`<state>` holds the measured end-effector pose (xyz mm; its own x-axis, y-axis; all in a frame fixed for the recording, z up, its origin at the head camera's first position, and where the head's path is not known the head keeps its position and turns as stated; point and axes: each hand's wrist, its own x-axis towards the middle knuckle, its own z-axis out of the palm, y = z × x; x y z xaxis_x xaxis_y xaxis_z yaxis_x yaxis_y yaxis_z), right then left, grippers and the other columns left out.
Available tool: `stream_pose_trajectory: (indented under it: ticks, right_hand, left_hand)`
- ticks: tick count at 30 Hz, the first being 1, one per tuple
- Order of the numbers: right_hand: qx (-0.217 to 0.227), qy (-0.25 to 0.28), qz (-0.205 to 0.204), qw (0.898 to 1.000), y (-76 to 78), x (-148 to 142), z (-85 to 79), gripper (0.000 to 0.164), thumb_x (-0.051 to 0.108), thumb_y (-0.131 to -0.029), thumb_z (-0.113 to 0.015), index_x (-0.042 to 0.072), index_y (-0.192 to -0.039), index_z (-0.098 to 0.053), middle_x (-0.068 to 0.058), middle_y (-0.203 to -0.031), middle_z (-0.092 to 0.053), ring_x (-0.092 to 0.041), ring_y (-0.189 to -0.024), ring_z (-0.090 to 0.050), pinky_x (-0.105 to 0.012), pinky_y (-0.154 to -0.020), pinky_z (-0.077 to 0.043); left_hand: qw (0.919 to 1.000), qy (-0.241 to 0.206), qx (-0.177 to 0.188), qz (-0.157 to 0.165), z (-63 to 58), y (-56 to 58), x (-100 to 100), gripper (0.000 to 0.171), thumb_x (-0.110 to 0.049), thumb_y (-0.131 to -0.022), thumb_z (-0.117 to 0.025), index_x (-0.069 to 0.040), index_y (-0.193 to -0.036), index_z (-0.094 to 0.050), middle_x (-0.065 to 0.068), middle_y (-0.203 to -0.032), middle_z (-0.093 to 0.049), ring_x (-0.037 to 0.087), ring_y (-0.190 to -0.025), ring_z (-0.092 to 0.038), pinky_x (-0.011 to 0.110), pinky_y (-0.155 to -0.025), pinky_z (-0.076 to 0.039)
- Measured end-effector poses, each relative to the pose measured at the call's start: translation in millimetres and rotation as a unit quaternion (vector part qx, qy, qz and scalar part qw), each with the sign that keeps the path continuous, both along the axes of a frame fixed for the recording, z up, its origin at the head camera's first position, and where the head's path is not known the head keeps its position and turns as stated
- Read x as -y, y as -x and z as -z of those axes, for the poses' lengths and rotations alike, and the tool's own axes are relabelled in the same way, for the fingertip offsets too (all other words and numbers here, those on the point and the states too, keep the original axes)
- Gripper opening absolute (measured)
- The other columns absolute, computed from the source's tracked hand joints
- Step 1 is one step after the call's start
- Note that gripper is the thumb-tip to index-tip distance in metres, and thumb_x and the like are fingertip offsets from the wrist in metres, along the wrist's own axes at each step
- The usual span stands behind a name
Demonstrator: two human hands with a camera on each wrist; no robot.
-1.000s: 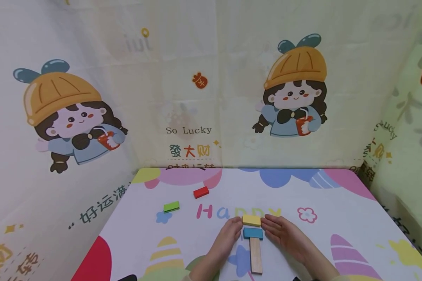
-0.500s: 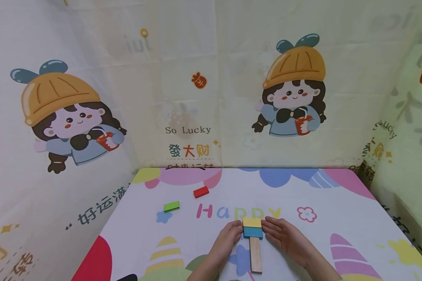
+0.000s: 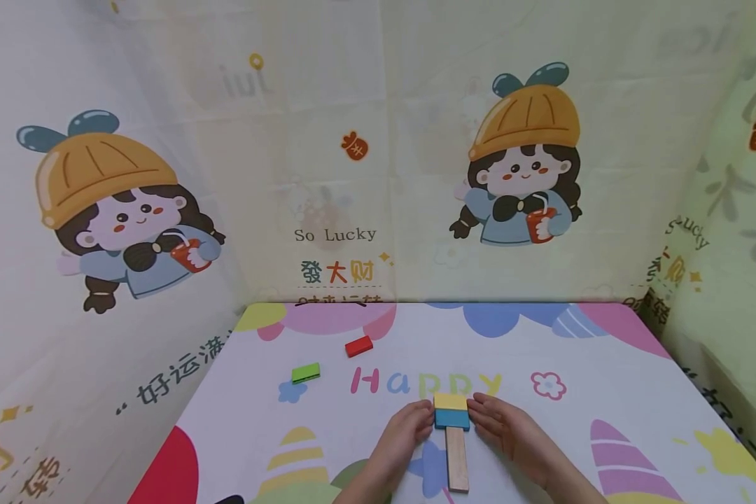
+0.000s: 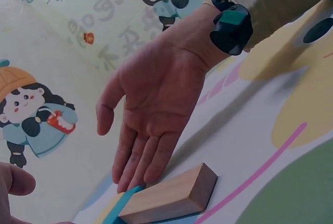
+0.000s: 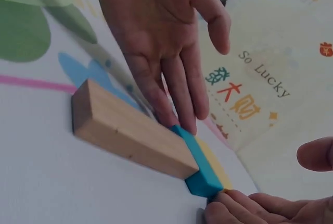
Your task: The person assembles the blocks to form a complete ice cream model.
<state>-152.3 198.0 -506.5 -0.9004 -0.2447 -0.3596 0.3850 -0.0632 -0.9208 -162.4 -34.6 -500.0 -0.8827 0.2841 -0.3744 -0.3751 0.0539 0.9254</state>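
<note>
Three blocks form a T on the table in the head view. A yellow block (image 3: 450,401) lies flat against a blue block (image 3: 451,419), and a long plain wooden block (image 3: 457,459) extends from the blue one toward me. My left hand (image 3: 406,432) stands on edge with its fingertips at the left ends of the coloured blocks. Facing it, my right hand (image 3: 507,427) has straight fingers at their right ends. In the left wrist view, the right hand's fingertips (image 4: 136,174) come down right beside the blue block (image 4: 123,203).
A green block (image 3: 306,373) and a red block (image 3: 359,346) lie farther back on the left of the patterned table (image 3: 516,357). Printed cloth walls (image 3: 416,231) enclose the table's back and sides.
The yellow block has slid toward me, closing its gap with the blue block. Both hands have come slightly nearer me along with it. The green and red blocks stay put.
</note>
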Motion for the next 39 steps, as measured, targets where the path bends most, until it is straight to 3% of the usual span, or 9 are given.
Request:
stream_pose_trajectory:
  ticks: [4,6,10,14,22,26,29,36,39]
  right_hand:
    - [-0.089,-0.167,-0.005,0.982,-7.4,11.0,-4.2,0.067,0.039,-0.107,-0.052,-0.006,-0.155,-0.036,-0.029,-0.158,-0.041,-0.044,-0.147,-0.041,-0.055,-0.115,-0.040]
    - [-0.165,-0.279,-0.032,0.946,-11.4,15.4,-5.4,0.069,0.041,-0.102,-0.062,0.000,-0.154,-0.043,-0.025,-0.159,-0.043,-0.046,-0.149,-0.037,-0.061,-0.115,-0.038]
    - [-0.318,-0.409,-0.114,0.848,-15.0,16.8,-5.1,0.069,0.042,-0.092,-0.076,0.008,-0.147,-0.054,-0.020,-0.164,-0.037,-0.050,-0.151,-0.029,-0.069,-0.114,-0.033]
    - [-0.373,-0.438,-0.181,0.798,-15.0,13.1,-3.2,0.063,0.040,-0.088,-0.081,0.010,-0.139,-0.059,-0.017,-0.162,-0.041,-0.049,-0.149,-0.034,-0.069,-0.113,-0.033]
    - [-0.400,-0.459,-0.201,0.768,-14.4,9.9,3.3,0.050,0.046,-0.091,-0.076,0.016,-0.129,-0.062,-0.012,-0.153,-0.054,-0.041,-0.143,-0.048,-0.059,-0.111,-0.042]
    - [-0.421,-0.465,-0.202,0.752,-15.0,10.0,3.0,0.044,0.046,-0.090,-0.077,0.021,-0.124,-0.064,-0.009,-0.150,-0.057,-0.038,-0.139,-0.054,-0.052,-0.106,-0.049]
    - [-0.417,-0.461,-0.214,0.754,-15.9,10.4,-0.3,0.046,0.045,-0.089,-0.079,0.022,-0.125,-0.063,-0.010,-0.152,-0.055,-0.038,-0.139,-0.053,-0.050,-0.106,-0.050]
    - [-0.399,-0.460,-0.230,0.759,-15.7,13.2,-6.7,0.049,0.042,-0.085,-0.083,0.021,-0.125,-0.063,-0.011,-0.155,-0.053,-0.036,-0.140,-0.053,-0.051,-0.105,-0.050]
    - [-0.395,-0.469,-0.228,0.757,-14.8,13.1,-7.0,0.049,0.042,-0.084,-0.083,0.022,-0.125,-0.064,-0.009,-0.155,-0.053,-0.035,-0.139,-0.054,-0.051,-0.104,-0.051]
  left_hand:
    - [0.9997,-0.022,0.003,-0.005,3.0,-0.8,2.0,0.050,-0.028,-0.107,-0.051,0.005,-0.145,-0.052,0.018,-0.145,-0.060,0.026,-0.132,-0.060,0.046,-0.110,-0.049]
    - [0.9997,-0.023,0.007,-0.004,3.9,-1.3,3.2,0.049,-0.028,-0.107,-0.050,0.004,-0.144,-0.053,0.017,-0.145,-0.060,0.026,-0.131,-0.060,0.046,-0.110,-0.049]
    - [0.9999,-0.013,0.008,0.004,4.9,-1.8,6.2,0.047,-0.028,-0.108,-0.050,0.003,-0.143,-0.055,0.014,-0.143,-0.061,0.025,-0.130,-0.061,0.045,-0.110,-0.049]
    - [0.9997,0.016,0.004,0.016,7.0,-1.0,13.3,0.046,-0.030,-0.107,-0.052,0.000,-0.141,-0.057,0.011,-0.139,-0.064,0.021,-0.122,-0.064,0.045,-0.109,-0.050]
    - [0.9944,0.078,-0.070,0.011,11.4,8.5,59.4,0.035,-0.024,-0.106,-0.053,-0.003,-0.132,-0.064,0.010,-0.128,-0.068,0.019,-0.111,-0.065,0.042,-0.105,-0.053]
    - [0.9827,0.130,-0.131,-0.010,4.0,18.0,91.6,0.035,-0.024,-0.108,-0.051,-0.002,-0.132,-0.064,0.014,-0.129,-0.068,0.024,-0.115,-0.063,0.044,-0.104,-0.053]
    - [0.9587,0.211,-0.188,-0.031,-0.1,27.7,113.2,0.031,-0.023,-0.107,-0.053,-0.006,-0.130,-0.066,0.011,-0.128,-0.069,0.026,-0.116,-0.063,0.048,-0.102,-0.053]
    - [0.8717,0.367,-0.319,-0.065,0.4,54.1,160.8,0.024,-0.015,-0.103,-0.059,-0.006,-0.123,-0.070,0.016,-0.138,-0.063,0.042,-0.131,-0.054,0.060,-0.108,-0.045]
    - [0.8541,0.397,-0.323,-0.091,-1.7,68.3,177.3,0.027,-0.013,-0.101,-0.057,-0.001,-0.122,-0.070,0.023,-0.139,-0.060,0.048,-0.130,-0.050,0.061,-0.105,-0.043]
